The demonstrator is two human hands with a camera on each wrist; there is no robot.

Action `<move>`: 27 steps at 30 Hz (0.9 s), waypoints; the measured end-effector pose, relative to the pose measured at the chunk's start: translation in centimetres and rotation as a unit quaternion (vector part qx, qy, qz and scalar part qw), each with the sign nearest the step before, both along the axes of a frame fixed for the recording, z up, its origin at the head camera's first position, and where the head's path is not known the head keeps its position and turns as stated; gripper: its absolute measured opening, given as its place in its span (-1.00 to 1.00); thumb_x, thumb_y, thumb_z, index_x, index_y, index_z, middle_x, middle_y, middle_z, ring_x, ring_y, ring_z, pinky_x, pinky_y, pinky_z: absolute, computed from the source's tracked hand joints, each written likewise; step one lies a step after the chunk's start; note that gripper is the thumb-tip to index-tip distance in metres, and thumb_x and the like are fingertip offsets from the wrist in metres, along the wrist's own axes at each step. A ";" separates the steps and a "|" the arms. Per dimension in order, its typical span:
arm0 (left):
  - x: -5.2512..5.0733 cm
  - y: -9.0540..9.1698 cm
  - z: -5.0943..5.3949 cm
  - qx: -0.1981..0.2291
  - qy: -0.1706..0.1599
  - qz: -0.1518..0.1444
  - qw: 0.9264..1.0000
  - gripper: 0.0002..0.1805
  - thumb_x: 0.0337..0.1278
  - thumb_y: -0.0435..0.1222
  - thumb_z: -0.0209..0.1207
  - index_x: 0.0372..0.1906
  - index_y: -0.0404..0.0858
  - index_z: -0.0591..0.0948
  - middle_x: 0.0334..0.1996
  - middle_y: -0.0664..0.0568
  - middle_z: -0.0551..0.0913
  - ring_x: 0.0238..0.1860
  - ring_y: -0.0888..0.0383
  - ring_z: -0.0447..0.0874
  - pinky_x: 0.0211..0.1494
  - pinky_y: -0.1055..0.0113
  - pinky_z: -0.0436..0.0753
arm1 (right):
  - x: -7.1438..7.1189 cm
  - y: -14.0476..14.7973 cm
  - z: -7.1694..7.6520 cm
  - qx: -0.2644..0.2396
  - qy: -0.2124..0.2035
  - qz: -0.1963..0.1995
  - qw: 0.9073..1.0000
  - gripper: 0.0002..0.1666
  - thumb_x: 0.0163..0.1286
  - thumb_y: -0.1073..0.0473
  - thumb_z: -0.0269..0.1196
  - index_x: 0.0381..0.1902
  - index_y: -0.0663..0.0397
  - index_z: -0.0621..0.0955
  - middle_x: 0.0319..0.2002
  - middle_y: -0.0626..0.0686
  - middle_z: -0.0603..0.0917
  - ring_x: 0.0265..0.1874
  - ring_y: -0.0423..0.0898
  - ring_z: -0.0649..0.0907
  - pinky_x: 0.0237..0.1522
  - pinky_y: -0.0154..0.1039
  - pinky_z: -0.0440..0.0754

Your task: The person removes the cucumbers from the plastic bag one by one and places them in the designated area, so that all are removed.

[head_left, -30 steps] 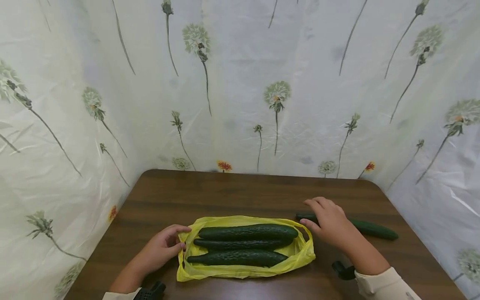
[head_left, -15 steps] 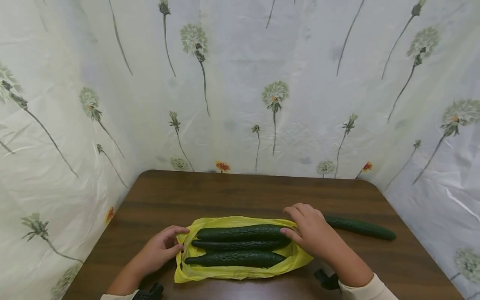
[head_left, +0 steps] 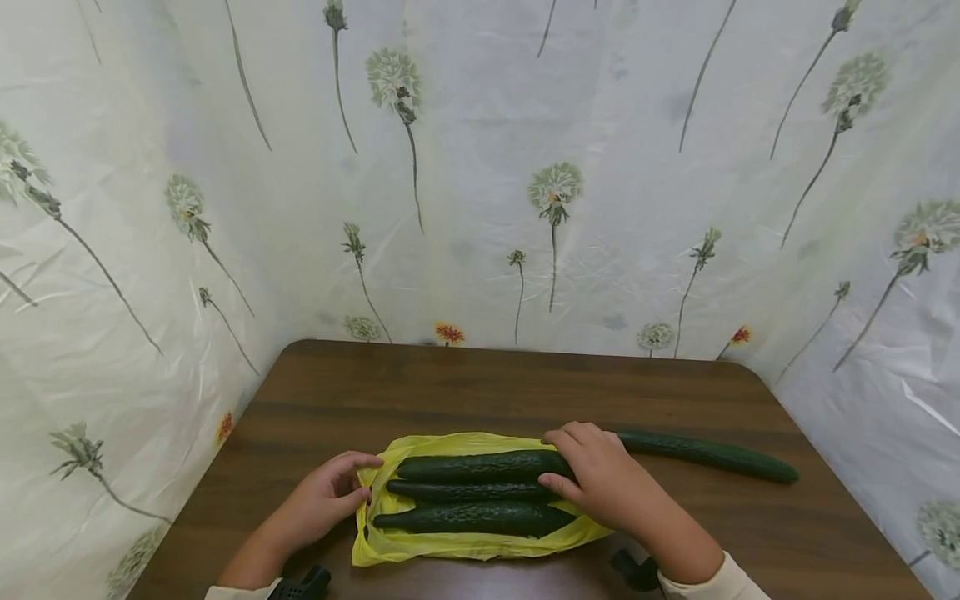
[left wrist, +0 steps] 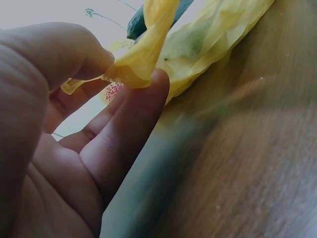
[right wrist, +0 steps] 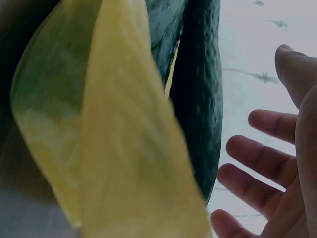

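Three cucumbers (far cucumber (head_left: pixel 480 467), middle cucumber (head_left: pixel 472 492), near cucumber (head_left: pixel 472 518)) lie side by side inside a yellow bag (head_left: pixel 450 547), and a fourth, the loose cucumber (head_left: pixel 712 452), lies outside, at the far right on the table (head_left: pixel 480 387). We judge the work partway: three are within, one is not; which way they are passing we cannot tell. The left hand (head_left: pixel 324 497) pinches the bag's left rim between thumb and fingers. The right hand (head_left: pixel 600 477), its fingers parted and grasping nothing, is over the bag's right end; contact there we cannot confirm. We note bare wood between bag and far edge, backed by a patterned sheet (head_left: pixel 465 167), and to the right, where the loose cucumber stops short of the table's right edge.
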State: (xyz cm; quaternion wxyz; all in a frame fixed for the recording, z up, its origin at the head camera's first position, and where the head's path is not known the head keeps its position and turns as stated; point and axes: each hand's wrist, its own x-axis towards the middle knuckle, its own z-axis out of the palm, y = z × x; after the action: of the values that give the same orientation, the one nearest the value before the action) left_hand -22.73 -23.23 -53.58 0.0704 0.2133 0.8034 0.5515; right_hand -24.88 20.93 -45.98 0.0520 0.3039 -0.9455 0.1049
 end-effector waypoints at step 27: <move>0.2 0.2 0.0 -0.025 -0.019 0.013 0.999 -0.58 0.49 -0.28 0.25 0.36 -0.12 0.56 0.24 -0.14 0.55 -0.24 0.15 0.63 -0.17 0.29 0.68 | -0.9 -6.3 0.6 0.087 -0.044 0.031 0.995 -0.31 0.51 -0.40 0.17 0.36 -0.13 0.58 0.18 -0.03 0.61 0.12 0.01 0.58 0.06 0.07 0.56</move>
State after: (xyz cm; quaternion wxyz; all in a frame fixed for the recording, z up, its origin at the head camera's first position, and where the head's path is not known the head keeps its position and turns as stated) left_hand -22.57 -23.03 -53.56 0.0833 0.1904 0.8184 0.5357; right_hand -25.83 14.61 -45.39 -0.0191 0.3312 -0.9426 0.0374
